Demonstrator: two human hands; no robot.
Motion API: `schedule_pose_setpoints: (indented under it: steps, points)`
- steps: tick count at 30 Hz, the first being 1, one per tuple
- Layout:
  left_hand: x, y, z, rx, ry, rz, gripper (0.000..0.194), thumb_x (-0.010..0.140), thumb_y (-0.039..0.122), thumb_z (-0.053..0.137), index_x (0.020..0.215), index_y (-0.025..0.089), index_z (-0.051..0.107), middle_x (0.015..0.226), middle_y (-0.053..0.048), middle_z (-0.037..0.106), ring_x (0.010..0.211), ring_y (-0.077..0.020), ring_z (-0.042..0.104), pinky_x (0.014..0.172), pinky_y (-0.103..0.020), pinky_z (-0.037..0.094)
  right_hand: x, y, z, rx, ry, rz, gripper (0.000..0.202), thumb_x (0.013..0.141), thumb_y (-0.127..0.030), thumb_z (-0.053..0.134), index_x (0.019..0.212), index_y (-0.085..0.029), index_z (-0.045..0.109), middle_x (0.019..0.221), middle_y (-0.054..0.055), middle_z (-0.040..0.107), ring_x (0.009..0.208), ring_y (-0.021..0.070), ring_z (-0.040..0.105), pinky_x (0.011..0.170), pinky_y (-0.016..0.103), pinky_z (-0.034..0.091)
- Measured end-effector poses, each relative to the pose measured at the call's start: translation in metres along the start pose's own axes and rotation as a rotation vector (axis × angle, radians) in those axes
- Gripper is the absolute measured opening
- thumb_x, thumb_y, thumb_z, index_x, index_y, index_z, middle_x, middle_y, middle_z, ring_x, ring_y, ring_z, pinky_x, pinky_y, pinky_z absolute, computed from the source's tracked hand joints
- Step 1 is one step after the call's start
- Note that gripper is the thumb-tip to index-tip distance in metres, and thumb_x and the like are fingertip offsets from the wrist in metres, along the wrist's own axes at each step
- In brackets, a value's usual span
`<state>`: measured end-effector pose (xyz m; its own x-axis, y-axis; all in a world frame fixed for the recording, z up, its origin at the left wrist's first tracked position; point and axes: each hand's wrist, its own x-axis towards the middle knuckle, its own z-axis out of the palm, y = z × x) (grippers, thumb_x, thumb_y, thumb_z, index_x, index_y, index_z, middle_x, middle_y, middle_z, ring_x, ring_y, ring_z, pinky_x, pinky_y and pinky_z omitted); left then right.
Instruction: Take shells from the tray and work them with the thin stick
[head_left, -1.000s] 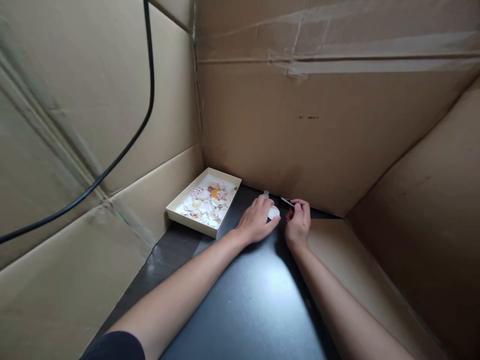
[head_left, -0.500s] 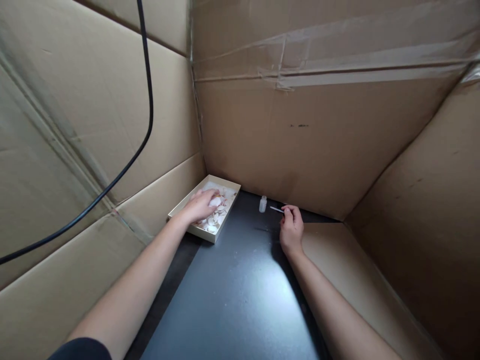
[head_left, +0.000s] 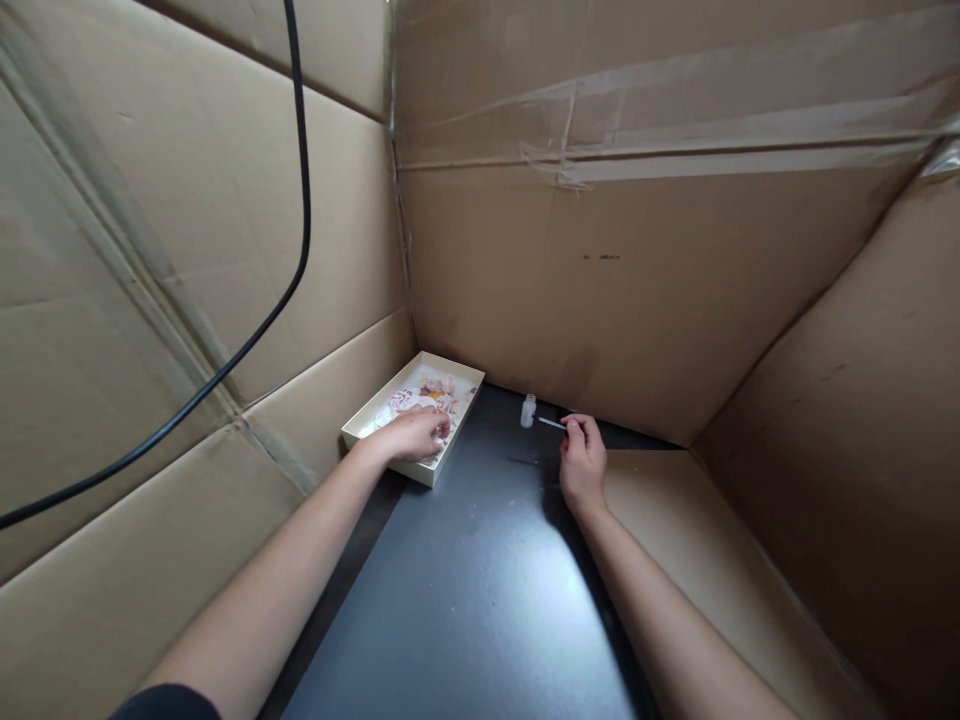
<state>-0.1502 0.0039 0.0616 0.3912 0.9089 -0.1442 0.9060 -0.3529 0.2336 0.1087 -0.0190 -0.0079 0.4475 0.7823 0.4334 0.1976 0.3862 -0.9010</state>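
Note:
My left hand [head_left: 416,434] reaches into a shallow cream box [head_left: 421,471], its fingers curled down over pale, shell-like pieces [head_left: 411,400] near the front right side. Whatever lies under the fingertips is hidden. Between the thumb and fingers of my right hand [head_left: 583,462] is a thin white stick [head_left: 553,423], its free end pointing left. Just left of that end, a small translucent bottle [head_left: 528,411] stands upright and open on the dark table, apart from the stick.
Cardboard walls [head_left: 637,320] rise behind the table and on both sides. A black cable [head_left: 304,200] hangs at the left. Flat cardboard [head_left: 660,500] lies right of the dark tabletop [head_left: 450,600], partly behind my right forearm.
My left hand has moved toward the front of the box, uncovering patterned and orange pieces farther back. My right hand still holds the stick beside the bottle. The view has shifted slightly.

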Motion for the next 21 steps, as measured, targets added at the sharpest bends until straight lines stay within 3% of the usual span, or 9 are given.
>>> schedule_pose_setpoints:
  steps: [4, 11, 13, 15, 21]
  points:
    - [-0.003, -0.004, -0.003, -0.082, 0.04, 0.021, 0.013, 0.07, 0.018, 0.046, 0.075, 0.02, 0.058, 0.077, -0.004, 0.059, 0.071, -0.0171, 0.052, 0.062, -0.026, 0.035, 0.0, 0.001, 0.0, 0.004, 0.001, -0.002, 0.031, 0.086, -0.049, 0.045, 0.082, -0.02, 0.055, 0.065, -0.002, 0.048, 0.064, 0.0155, 0.046, 0.061, 0.026, 0.035]
    - [-0.013, -0.006, -0.017, -0.313, 0.249, -0.041, 0.008, 0.077, 0.026, 0.047, 0.075, 0.02, 0.051, 0.066, 0.001, 0.053, 0.058, -0.0123, 0.047, 0.054, -0.024, 0.029, 0.0, 0.002, 0.001, 0.011, -0.005, 0.006, 0.031, 0.086, -0.048, 0.045, 0.082, -0.02, 0.055, 0.064, -0.002, 0.048, 0.064, 0.0152, 0.046, 0.06, 0.026, 0.035]
    - [-0.015, 0.004, -0.018, -0.521, 0.261, -0.023, 0.01, 0.08, 0.03, 0.048, 0.079, 0.02, 0.05, 0.06, 0.003, 0.051, 0.053, -0.0107, 0.046, 0.052, -0.023, 0.029, 0.0, 0.002, 0.001, 0.012, -0.007, 0.009, 0.03, 0.086, -0.048, 0.045, 0.082, -0.02, 0.055, 0.064, -0.002, 0.048, 0.063, 0.0149, 0.046, 0.06, 0.025, 0.035]
    - [-0.016, 0.019, -0.017, -0.792, 0.195, 0.045, 0.012, 0.081, 0.031, 0.05, 0.084, 0.02, 0.049, 0.059, 0.003, 0.054, 0.054, -0.0107, 0.051, 0.053, -0.021, 0.033, 0.0, 0.002, 0.001, 0.011, -0.007, 0.01, 0.03, 0.086, -0.048, 0.044, 0.083, -0.02, 0.055, 0.064, -0.002, 0.047, 0.063, 0.0147, 0.045, 0.06, 0.025, 0.034]
    - [-0.01, 0.065, 0.005, -1.367, 0.056, 0.116, 0.024, 0.077, 0.034, 0.061, 0.086, 0.019, 0.045, 0.08, -0.004, 0.068, 0.069, -0.0142, 0.065, 0.055, -0.021, 0.041, 0.0, 0.001, 0.001, 0.006, -0.002, 0.008, 0.031, 0.086, -0.049, 0.044, 0.082, -0.02, 0.055, 0.062, -0.003, 0.047, 0.061, 0.0143, 0.045, 0.059, 0.025, 0.035]
